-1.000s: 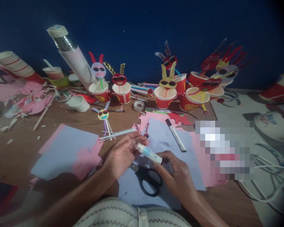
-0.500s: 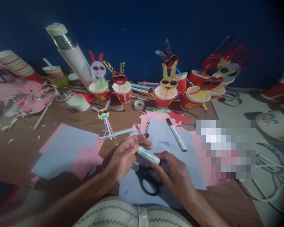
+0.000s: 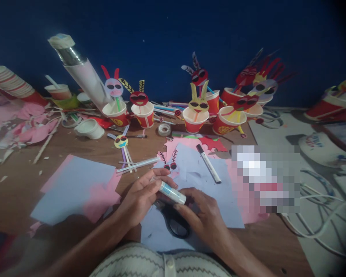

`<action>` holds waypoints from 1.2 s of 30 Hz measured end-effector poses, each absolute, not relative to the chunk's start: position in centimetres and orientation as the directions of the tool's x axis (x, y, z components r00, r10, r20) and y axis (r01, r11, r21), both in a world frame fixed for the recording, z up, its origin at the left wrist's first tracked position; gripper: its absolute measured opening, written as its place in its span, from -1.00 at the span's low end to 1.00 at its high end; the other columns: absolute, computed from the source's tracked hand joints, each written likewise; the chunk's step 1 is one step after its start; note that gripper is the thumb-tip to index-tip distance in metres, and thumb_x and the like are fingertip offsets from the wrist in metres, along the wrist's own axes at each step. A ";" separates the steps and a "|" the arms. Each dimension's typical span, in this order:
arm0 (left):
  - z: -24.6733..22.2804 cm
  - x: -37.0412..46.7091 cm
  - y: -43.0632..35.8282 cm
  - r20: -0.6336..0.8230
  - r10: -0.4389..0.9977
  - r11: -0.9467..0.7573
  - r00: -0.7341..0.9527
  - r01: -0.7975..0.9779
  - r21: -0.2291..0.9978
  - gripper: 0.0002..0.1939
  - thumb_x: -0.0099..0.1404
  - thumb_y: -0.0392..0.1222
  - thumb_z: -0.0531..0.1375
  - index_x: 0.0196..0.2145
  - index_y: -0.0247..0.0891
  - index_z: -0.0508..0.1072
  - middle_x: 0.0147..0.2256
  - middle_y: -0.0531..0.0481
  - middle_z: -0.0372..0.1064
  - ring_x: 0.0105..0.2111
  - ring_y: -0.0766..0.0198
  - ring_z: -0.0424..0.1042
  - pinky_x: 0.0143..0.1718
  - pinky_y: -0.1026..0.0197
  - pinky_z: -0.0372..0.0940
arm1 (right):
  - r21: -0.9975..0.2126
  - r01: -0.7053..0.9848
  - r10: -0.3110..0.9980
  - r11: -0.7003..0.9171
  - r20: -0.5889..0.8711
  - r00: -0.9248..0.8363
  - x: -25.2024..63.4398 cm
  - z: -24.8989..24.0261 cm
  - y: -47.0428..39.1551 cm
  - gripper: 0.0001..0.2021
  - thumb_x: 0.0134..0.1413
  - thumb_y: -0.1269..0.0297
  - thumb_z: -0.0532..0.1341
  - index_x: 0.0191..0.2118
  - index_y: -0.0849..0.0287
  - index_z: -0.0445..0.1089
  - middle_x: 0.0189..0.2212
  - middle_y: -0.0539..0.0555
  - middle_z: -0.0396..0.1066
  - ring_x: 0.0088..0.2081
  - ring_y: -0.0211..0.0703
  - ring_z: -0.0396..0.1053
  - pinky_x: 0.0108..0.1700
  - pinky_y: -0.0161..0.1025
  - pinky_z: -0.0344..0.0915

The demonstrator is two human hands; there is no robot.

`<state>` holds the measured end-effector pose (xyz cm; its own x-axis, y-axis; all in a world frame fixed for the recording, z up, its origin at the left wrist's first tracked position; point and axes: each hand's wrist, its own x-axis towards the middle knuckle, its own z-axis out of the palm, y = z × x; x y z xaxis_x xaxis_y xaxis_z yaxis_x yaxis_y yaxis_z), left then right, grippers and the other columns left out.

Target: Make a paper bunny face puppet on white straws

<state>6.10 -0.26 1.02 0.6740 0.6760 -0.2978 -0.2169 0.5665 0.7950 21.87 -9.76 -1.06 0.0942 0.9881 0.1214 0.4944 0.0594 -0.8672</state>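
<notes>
A small white tube with blue print [image 3: 172,193] lies slanted between my two hands. My left hand [image 3: 142,196] grips its left end between thumb and fingers. At the right end, my right hand [image 3: 200,209] has its thumb and fingertips around the tip. Black-handled scissors [image 3: 177,225] lie beneath on a pale bluish sheet [image 3: 227,204], partly hidden by my hands. Just beyond my left fingertips is a paper face with dark eyes and striped antennae [image 3: 174,168]. A black-capped white marker [image 3: 209,164] rests on the sheet.
Red cups holding paper faces on straws [image 3: 195,119] stand along the back. A yellow paper face [image 3: 121,142], straws [image 3: 140,164] and a tape roll [image 3: 164,129] lie ahead. Blue and pink paper [image 3: 75,188] is at left; cables [image 3: 314,231] run at right.
The view has shifted slightly, so most things sit further left. More of the paper face beyond my left hand shows. Both hands stay on the tube.
</notes>
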 end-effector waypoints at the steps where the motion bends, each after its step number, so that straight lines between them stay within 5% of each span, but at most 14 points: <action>1: 1.6 5.7 0.0 -0.297 0.706 0.521 0.643 -0.188 0.833 -0.75 0.26 -0.17 0.08 -0.10 -0.24 0.28 -0.28 -0.07 0.38 -0.38 0.30 0.37 -0.39 0.28 0.28 | -0.881 0.469 0.992 0.065 0.108 0.067 21.8 -1.0 -9.8 -0.78 0.08 0.27 0.16 -0.12 0.10 0.28 -0.46 -0.04 0.41 -0.44 -0.24 0.32 -0.37 -0.31 0.23; 6: 4.4 4.0 3.7 -0.036 0.935 0.050 0.353 -0.029 0.998 -0.68 0.21 -0.19 0.14 -0.06 -0.17 0.24 -0.29 -0.02 0.37 -0.37 0.28 0.37 -0.41 0.26 0.32 | -0.867 0.491 0.996 0.090 0.091 -0.021 22.1 -1.3 -10.1 -0.70 0.10 0.27 0.12 -0.02 0.13 0.23 -0.45 -0.02 0.41 -0.40 -0.22 0.35 -0.33 -0.28 0.25; 11: 4.2 3.8 8.2 0.164 0.948 -0.251 0.273 0.323 0.913 -0.65 0.19 -0.19 0.11 -0.04 -0.22 0.24 -0.29 -0.02 0.39 -0.42 0.33 0.35 -0.44 0.31 0.32 | -0.788 0.602 0.990 0.129 0.070 -0.121 22.1 -1.5 -10.2 -0.81 0.09 0.29 0.13 -0.14 0.10 0.33 -0.42 0.00 0.43 -0.37 -0.17 0.35 -0.31 -0.25 0.22; 18: 1.8 5.4 11.0 0.148 0.906 -0.351 0.397 0.505 0.789 -0.64 0.17 -0.23 0.05 -0.04 -0.28 0.25 -0.27 -0.02 0.39 -0.44 0.35 0.35 -0.35 0.28 0.30 | -0.757 0.630 0.984 0.172 0.096 -0.153 22.0 -1.7 -10.3 -0.82 0.11 0.28 0.12 -0.16 0.13 0.36 -0.39 0.03 0.44 -0.35 -0.17 0.37 -0.30 -0.26 0.23; 36: 0.9 5.6 11.5 0.216 0.897 -0.405 0.385 0.520 0.752 -0.44 0.12 -0.16 0.15 0.08 -0.29 0.17 -0.29 -0.03 0.37 -0.38 0.30 0.34 -0.30 0.27 0.31 | -0.787 0.595 0.986 0.162 0.106 -0.129 22.1 -1.3 -10.0 -0.83 0.13 0.33 0.11 -0.19 0.15 0.40 -0.37 0.04 0.48 -0.31 -0.18 0.40 -0.23 -0.25 0.25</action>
<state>5.55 11.51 0.88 0.3853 0.8971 0.2161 0.5204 -0.4046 0.7520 22.11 -9.98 -1.29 -0.1286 0.9861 0.1056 0.5951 0.1619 -0.7872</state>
